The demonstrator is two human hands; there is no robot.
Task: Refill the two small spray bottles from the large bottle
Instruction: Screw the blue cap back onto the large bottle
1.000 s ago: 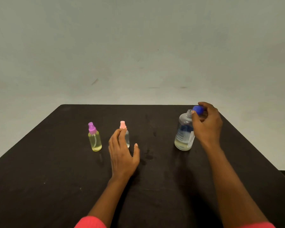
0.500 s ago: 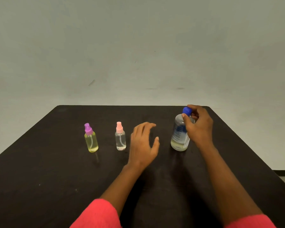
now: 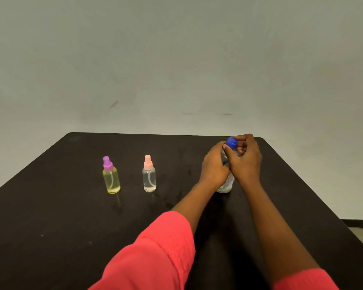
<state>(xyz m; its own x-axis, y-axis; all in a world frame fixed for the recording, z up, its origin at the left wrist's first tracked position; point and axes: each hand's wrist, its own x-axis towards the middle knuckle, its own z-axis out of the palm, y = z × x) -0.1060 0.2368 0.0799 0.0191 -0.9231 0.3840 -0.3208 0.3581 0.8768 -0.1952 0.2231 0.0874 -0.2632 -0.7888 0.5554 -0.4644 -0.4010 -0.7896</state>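
3 bottles in a row on the table, left spray bottle farthest left, middle spray bottle beside it, large bottle well right, left hand round its body, right hand on its cap, wall behind.

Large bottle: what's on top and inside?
Blue cap on top, pinched by the right hand. The left hand grips the large bottle, covering most of it; only pale liquid shows at its base.
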